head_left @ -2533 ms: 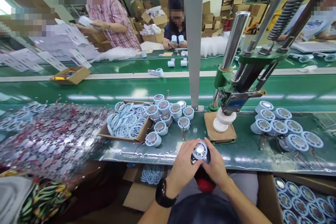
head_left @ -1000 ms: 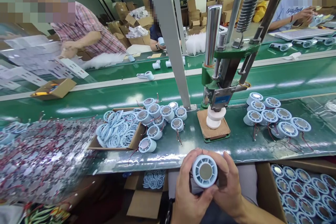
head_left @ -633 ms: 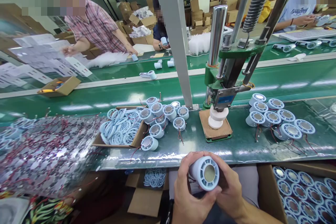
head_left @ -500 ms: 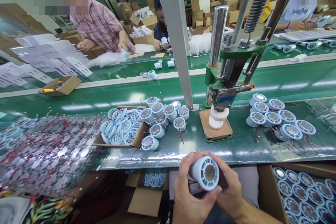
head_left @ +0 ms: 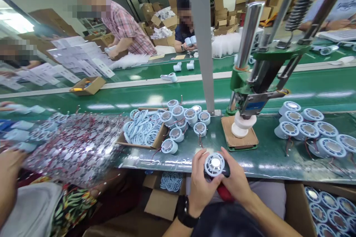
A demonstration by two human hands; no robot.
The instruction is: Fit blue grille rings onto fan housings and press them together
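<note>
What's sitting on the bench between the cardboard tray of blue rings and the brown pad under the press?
In the head view, a cluster of round blue parts with red wires lies between the cardboard tray and the brown pad, beside the grey post.

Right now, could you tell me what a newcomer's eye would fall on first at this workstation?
Most striking is the round light-blue part with its shiny centre, held by the left hand and right hand at the near bench edge. Just behind stands the green press, its white head over a brown pad. Similar blue parts cluster left and right of it on the green bench.
</note>
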